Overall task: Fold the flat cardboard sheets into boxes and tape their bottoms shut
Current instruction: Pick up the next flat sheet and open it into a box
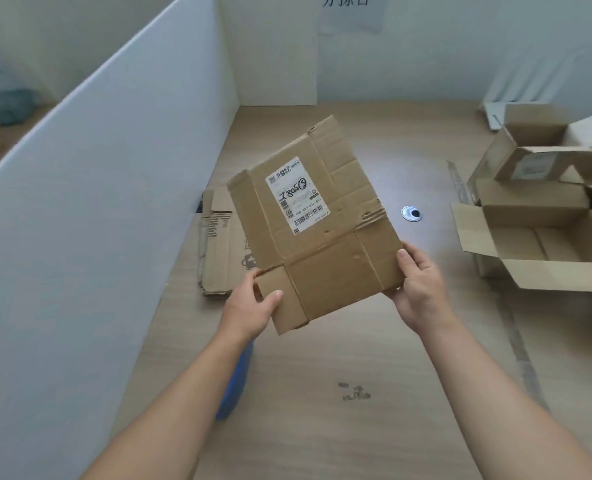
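Observation:
A flattened brown cardboard box point(325, 258) with a white shipping label on top hangs tilted above the table, in the middle of the view. My left hand point(249, 306) grips its near left flap, thumb on top. My right hand point(417, 282) holds its near right corner, thumb on top and fingers underneath. A stack of more flat cardboard sheets point(218, 247) lies on the table behind and to the left, partly hidden by the held box.
Several folded open boxes point(530, 230) crowd the table's right side. A white partition wall point(97, 202) runs along the left. A round metal cable hole point(411, 213) sits in the wooden table point(339, 427). A blue object point(234, 386) shows under my left forearm.

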Available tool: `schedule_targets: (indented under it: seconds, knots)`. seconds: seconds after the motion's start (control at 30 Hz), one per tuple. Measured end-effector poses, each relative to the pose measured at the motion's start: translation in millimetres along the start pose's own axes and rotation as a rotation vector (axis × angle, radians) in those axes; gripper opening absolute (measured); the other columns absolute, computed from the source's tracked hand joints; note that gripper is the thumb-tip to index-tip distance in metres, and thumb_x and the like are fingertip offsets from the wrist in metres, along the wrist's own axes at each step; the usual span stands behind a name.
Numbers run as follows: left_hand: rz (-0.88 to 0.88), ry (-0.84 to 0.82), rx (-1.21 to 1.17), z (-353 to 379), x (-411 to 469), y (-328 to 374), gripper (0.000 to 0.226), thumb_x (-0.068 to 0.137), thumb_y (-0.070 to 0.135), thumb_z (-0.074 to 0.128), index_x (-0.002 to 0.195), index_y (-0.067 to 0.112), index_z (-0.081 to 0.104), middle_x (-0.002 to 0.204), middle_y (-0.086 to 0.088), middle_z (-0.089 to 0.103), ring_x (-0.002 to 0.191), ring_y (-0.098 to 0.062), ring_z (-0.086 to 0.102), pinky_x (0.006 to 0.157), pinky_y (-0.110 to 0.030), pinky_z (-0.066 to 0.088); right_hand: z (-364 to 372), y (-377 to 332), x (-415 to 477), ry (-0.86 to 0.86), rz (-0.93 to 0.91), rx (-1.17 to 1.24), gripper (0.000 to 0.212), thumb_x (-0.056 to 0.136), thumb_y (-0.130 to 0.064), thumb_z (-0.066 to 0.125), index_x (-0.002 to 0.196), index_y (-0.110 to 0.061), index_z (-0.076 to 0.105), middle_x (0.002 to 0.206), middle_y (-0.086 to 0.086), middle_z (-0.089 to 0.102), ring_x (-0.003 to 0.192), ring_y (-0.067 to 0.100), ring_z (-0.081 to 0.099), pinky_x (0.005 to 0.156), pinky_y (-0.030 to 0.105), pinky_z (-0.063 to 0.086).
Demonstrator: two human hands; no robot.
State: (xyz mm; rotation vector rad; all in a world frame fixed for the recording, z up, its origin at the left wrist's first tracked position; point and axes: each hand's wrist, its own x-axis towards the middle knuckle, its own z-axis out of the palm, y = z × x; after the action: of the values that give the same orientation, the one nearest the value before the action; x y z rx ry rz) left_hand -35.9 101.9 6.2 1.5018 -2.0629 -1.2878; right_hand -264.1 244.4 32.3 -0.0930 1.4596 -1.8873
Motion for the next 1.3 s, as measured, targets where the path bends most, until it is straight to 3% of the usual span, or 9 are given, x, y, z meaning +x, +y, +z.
schedule_targets:
  seconds: [0.2, 0.27, 0.43, 0.6, 0.8, 0.93, 1.07, 1.17, 1.3]
  knots:
    - [-0.075, 0.045, -0.368, 18, -12, 10, 0.057, 0.088, 0.019, 0.072, 0.139, 0.021, 0.047, 0.106, 0.001, 0.067, 0.095, -0.011, 0.064, 0.093, -0.037, 0.052, -36, 18, -4, 0.075, 0.164, 0.232, 0.031, 0.105, -0.016, 0.040, 0.130, -0.020, 0.058, 0.118, 0.005, 0.067, 0.094, 0.026, 0.063, 0.088, 0.048, 0.049]
    - [-0.109, 0.016, -0.441, 17, -13, 12, 0.036, 0.092, 0.009, 0.066, 0.126, 0.016, 0.058, 0.100, -0.002, 0.068, 0.093, -0.019, 0.063, 0.084, -0.035, 0.053, -45, 25, -6, 0.073, 0.197, 0.218, 0.029, 0.106, -0.016, 0.039, 0.123, -0.022, 0.061, 0.115, 0.005, 0.068, 0.094, 0.026, 0.063, 0.085, 0.047, 0.052]
    - [0.029, 0.034, -0.454, 2, -23, 22, 0.023, 0.094, 0.006, 0.061, 0.104, 0.026, 0.068, 0.094, -0.001, 0.071, 0.085, -0.018, 0.065, 0.080, -0.040, 0.058, -54, 45, -10, 0.105, 0.219, -0.364, 0.026, 0.102, -0.015, 0.049, 0.125, -0.017, 0.060, 0.108, 0.007, 0.063, 0.092, 0.028, 0.062, 0.078, 0.041, 0.052]
    - [0.340, 0.093, -0.037, -21, -29, 26, 0.032, 0.094, 0.016, 0.062, 0.126, 0.022, 0.065, 0.099, 0.012, 0.060, 0.084, 0.003, 0.056, 0.078, -0.013, 0.044, -46, 20, -2, 0.105, -0.025, -0.616, 0.050, 0.097, -0.026, 0.056, 0.145, -0.025, 0.043, 0.131, 0.004, 0.051, 0.107, 0.018, 0.053, 0.087, 0.033, 0.042]
    - [0.640, 0.017, 0.309, -57, -28, 47, 0.036, 0.088, 0.027, 0.053, 0.120, 0.024, 0.070, 0.099, 0.024, 0.052, 0.090, -0.001, 0.054, 0.078, -0.018, 0.045, -24, -40, -5, 0.008, -0.455, -0.618, 0.065, 0.096, -0.032, 0.059, 0.150, -0.043, 0.024, 0.140, -0.023, 0.029, 0.134, -0.001, 0.029, 0.105, 0.023, 0.027]
    - [0.738, -0.007, 0.408, -54, -27, 49, 0.034, 0.091, 0.032, 0.052, 0.115, 0.021, 0.072, 0.097, 0.017, 0.054, 0.087, -0.003, 0.053, 0.079, -0.029, 0.050, -27, -37, -8, -0.101, -0.444, -0.692, 0.031, 0.095, -0.011, 0.055, 0.114, -0.035, 0.060, 0.113, -0.013, 0.057, 0.106, -0.004, 0.051, 0.099, 0.025, 0.041]
    - [0.783, 0.258, 0.497, -43, -29, 49, 0.043, 0.087, 0.041, 0.052, 0.121, 0.020, 0.069, 0.108, 0.003, 0.061, 0.101, -0.022, 0.055, 0.090, -0.041, 0.047, -34, -21, -12, -0.108, -0.432, -0.655, 0.027, 0.098, -0.006, 0.049, 0.097, -0.032, 0.055, 0.095, -0.009, 0.059, 0.087, 0.006, 0.054, 0.072, 0.014, 0.042]
    - [0.639, 0.439, 0.412, -37, -32, 46, 0.053, 0.084, 0.036, 0.066, 0.134, 0.019, 0.059, 0.125, -0.004, 0.054, 0.116, -0.024, 0.046, 0.103, -0.031, 0.030, -37, -23, -13, -0.042, -0.433, -0.568, 0.026, 0.096, -0.002, 0.045, 0.099, -0.027, 0.053, 0.086, -0.006, 0.054, 0.071, 0.002, 0.049, 0.063, 0.015, 0.040]
    - [0.210, 0.328, -0.108, -27, -31, 32, 0.077, 0.086, 0.034, 0.075, 0.151, 0.031, 0.033, 0.141, 0.004, 0.041, 0.132, -0.017, 0.045, 0.111, -0.035, 0.037, -47, -21, -7, -0.006, -0.378, -0.421, 0.019, 0.090, -0.020, 0.047, 0.103, -0.034, 0.052, 0.097, -0.002, 0.055, 0.081, 0.011, 0.054, 0.079, 0.032, 0.050]
